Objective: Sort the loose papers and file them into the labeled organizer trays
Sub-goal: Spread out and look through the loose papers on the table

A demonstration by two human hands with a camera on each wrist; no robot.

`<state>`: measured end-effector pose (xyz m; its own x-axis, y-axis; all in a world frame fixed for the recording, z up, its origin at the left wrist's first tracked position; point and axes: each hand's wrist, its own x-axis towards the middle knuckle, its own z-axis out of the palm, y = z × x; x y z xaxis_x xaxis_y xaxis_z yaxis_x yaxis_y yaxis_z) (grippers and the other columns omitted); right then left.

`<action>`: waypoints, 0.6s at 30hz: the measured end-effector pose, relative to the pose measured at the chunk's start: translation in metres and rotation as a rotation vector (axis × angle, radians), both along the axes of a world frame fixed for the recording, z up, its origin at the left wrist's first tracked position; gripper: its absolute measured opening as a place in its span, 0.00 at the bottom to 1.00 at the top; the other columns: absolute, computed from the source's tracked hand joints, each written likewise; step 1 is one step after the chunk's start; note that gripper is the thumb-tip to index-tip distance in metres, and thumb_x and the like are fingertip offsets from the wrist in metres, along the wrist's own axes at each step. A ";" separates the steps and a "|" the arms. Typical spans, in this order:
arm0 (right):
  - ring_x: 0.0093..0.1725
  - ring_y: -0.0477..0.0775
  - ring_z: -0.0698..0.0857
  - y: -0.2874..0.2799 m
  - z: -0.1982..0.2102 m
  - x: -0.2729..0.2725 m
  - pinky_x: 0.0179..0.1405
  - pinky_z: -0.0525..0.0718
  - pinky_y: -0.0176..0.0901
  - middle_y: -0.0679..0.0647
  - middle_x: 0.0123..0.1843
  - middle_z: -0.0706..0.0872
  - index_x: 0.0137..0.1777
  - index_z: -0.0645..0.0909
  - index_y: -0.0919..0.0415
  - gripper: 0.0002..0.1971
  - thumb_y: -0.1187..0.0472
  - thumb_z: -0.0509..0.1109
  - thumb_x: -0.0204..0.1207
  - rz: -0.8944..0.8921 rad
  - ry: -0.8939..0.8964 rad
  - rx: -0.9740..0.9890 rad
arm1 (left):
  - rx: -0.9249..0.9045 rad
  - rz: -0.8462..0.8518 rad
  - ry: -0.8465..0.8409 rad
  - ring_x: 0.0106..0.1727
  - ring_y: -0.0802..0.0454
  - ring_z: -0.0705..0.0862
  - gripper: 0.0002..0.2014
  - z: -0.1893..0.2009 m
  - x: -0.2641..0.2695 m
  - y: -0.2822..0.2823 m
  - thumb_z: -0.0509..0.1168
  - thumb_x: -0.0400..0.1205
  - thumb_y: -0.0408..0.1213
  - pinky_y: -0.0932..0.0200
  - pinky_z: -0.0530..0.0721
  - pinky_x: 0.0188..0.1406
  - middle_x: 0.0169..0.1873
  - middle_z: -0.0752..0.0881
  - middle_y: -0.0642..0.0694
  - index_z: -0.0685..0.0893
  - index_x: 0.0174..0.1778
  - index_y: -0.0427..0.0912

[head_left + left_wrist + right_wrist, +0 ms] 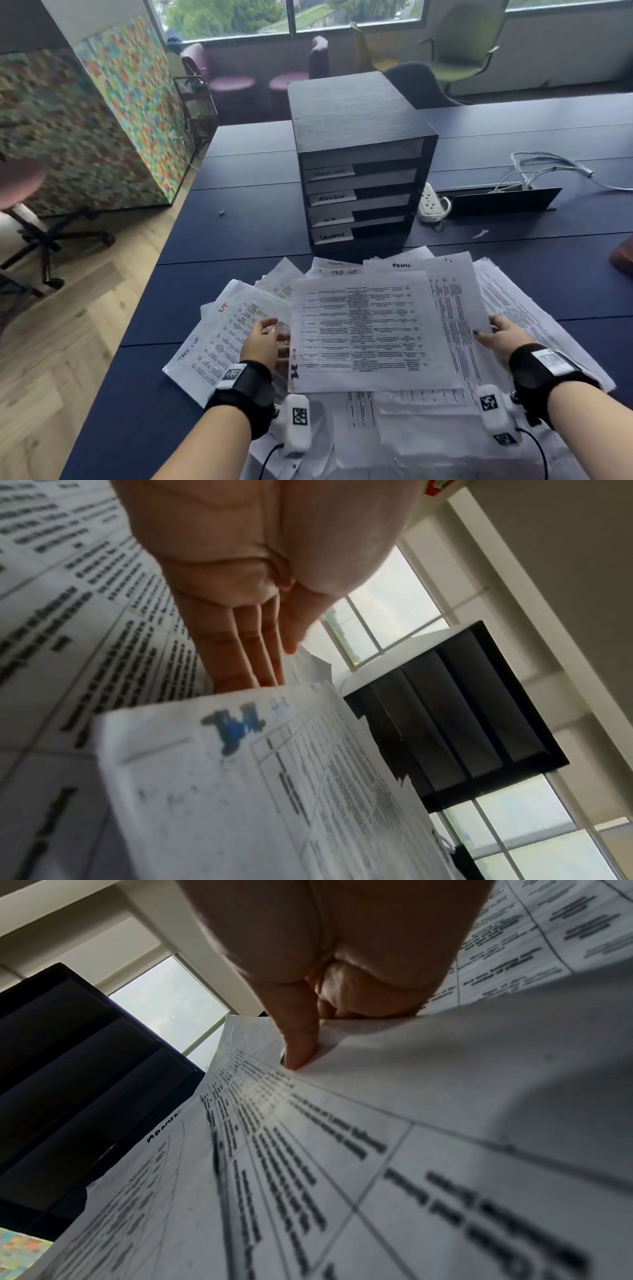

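Note:
A loose heap of printed papers (239, 329) covers the near part of the dark blue table (246, 178). On top lies a table sheet (370, 329) marked "IT" (240, 777). My left hand (270, 339) is at its left edge, its straight fingers (240, 653) running under that sheet. My right hand (496, 335) pinches the right edge of the "ADMIN" sheet (274, 1150) underneath, with the thumb (301, 1042) on top and the fingers curled below. Behind the heap stands the black organizer (359, 137) (462, 710) (68, 1083), whose stacked trays carry labels such as "TASK LIST" and "ADMIN".
A white power strip (432, 204), a raised black cable flap (503, 202) and loose white cables (548, 164) lie right of the organizer. A brown object (623, 257) pokes in at the right edge. A stool (20, 185) and a colourful partition (102, 120) stand left of the table.

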<state>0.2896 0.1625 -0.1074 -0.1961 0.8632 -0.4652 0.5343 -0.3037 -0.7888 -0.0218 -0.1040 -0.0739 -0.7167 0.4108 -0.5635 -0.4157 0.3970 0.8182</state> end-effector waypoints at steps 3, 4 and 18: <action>0.40 0.58 0.78 -0.002 0.004 -0.002 0.28 0.80 0.35 0.65 0.48 0.81 0.57 0.76 0.66 0.13 0.78 0.66 0.74 -0.012 0.025 0.009 | -0.042 -0.081 -0.105 0.26 0.46 0.80 0.06 0.006 0.003 -0.002 0.58 0.86 0.38 0.60 0.80 0.20 0.34 0.81 0.38 0.74 0.48 0.39; 0.41 0.59 0.78 -0.001 0.004 -0.002 0.28 0.80 0.36 0.64 0.48 0.81 0.58 0.77 0.67 0.14 0.78 0.66 0.74 -0.017 0.029 0.010 | -0.074 -0.159 -0.103 0.25 0.46 0.79 0.09 0.006 0.004 -0.004 0.62 0.84 0.41 0.61 0.80 0.19 0.34 0.82 0.39 0.75 0.48 0.38; 0.38 0.58 0.81 0.010 -0.010 0.006 0.50 0.79 0.53 0.48 0.26 0.88 0.57 0.80 0.65 0.16 0.78 0.68 0.72 -0.044 0.107 -0.119 | -0.411 -0.279 0.419 0.55 0.45 0.83 0.27 0.016 -0.011 -0.010 0.53 0.78 0.21 0.60 0.78 0.48 0.58 0.87 0.44 0.81 0.68 0.50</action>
<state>0.2952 0.1720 -0.1172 -0.2137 0.8118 -0.5434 0.4334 -0.4198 -0.7975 -0.0324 -0.1139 -0.0583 -0.8074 0.4244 -0.4099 0.0703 0.7590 0.6473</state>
